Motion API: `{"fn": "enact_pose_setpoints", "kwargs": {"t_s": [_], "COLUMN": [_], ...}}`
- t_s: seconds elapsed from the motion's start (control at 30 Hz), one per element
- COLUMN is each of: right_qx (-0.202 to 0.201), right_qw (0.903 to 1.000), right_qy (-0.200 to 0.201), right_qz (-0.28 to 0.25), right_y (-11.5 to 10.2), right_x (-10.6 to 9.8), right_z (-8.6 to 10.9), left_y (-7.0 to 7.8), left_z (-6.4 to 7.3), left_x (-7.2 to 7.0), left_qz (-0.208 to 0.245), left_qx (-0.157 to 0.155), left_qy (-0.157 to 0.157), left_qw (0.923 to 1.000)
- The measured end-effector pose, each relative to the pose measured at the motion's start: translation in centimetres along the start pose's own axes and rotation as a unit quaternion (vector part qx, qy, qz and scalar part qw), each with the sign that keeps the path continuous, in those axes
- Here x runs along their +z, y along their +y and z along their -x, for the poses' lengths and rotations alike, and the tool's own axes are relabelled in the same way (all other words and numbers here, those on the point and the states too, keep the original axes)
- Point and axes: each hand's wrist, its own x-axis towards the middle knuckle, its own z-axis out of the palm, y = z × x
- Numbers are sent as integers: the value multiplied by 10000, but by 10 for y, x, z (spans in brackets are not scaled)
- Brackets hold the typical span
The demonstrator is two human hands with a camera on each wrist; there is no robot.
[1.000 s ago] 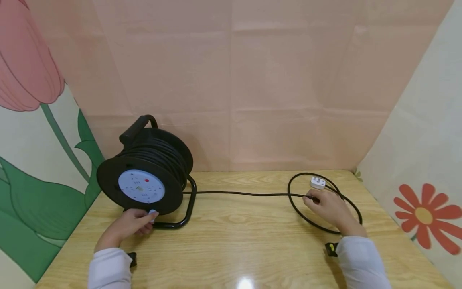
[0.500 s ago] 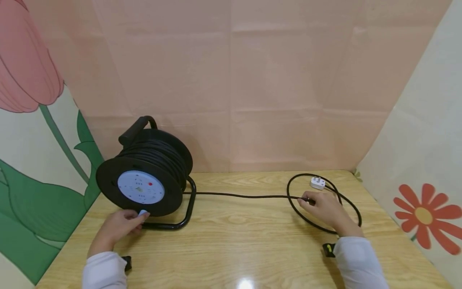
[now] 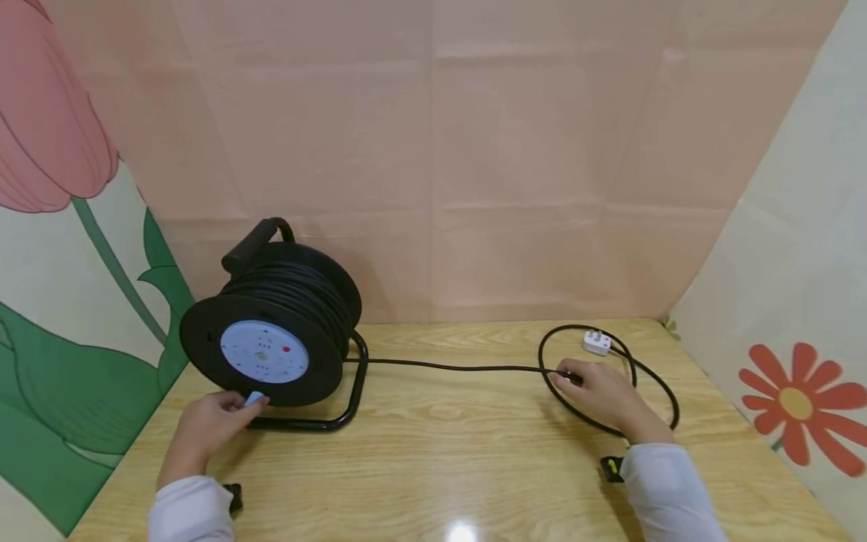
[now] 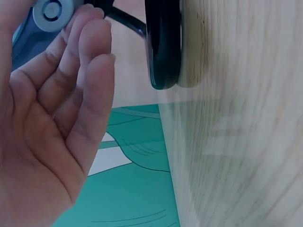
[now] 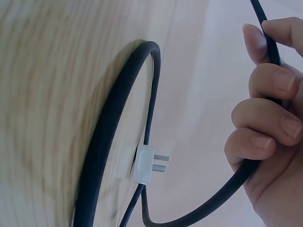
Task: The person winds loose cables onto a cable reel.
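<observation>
A black cable reel (image 3: 274,380) with a pale blue socket panel (image 3: 254,361) stands on its tubular frame at the left. At the lower rim of its front disc, my left hand (image 3: 206,425) pinches the small pale blue crank knob (image 3: 254,397); the left wrist view shows this knob (image 4: 51,10) at the fingers. My right hand (image 3: 606,395) grips the black cable (image 3: 460,368), which runs nearly straight from the reel. In the right wrist view the cable (image 5: 215,205) passes through my curled fingers (image 5: 265,118). Beyond that hand the cable loops on the table.
A white three-pin plug (image 3: 597,342) lies by the cable loop (image 3: 565,327), just behind my right hand. The reel's black foot tube (image 3: 318,424) rests on the wooden table (image 3: 440,467). A pink backdrop (image 3: 501,165) rises behind the table's far edge.
My left hand has carried the knob leftward along the bottom of the reel, and the disc has turned clockwise, its red dot shifting right and down. My right hand has drifted slightly left with the cable.
</observation>
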Motion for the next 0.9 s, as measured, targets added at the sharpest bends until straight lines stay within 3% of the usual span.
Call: {"fn": "enact_pose_setpoints", "kwargs": {"t_s": [0.4, 0.67, 0.9], "right_qx": [-458, -208, -370], "right_qw": [9988, 9996, 9993], "right_qy": [159, -177, 18], "right_qz": [27, 23, 2], "right_y": [-6, -14, -15], "right_x": [7, 7, 11], "right_z": [-5, -6, -7], "left_y": [-6, -7, -6], "left_z": [5, 6, 8], "left_x": [-5, -8, -7], "left_qz": [38, 189, 373], "left_qx": [-280, -381, -584], "left_qy": [549, 1038, 1594], "left_qw": [9981, 9937, 9848]}}
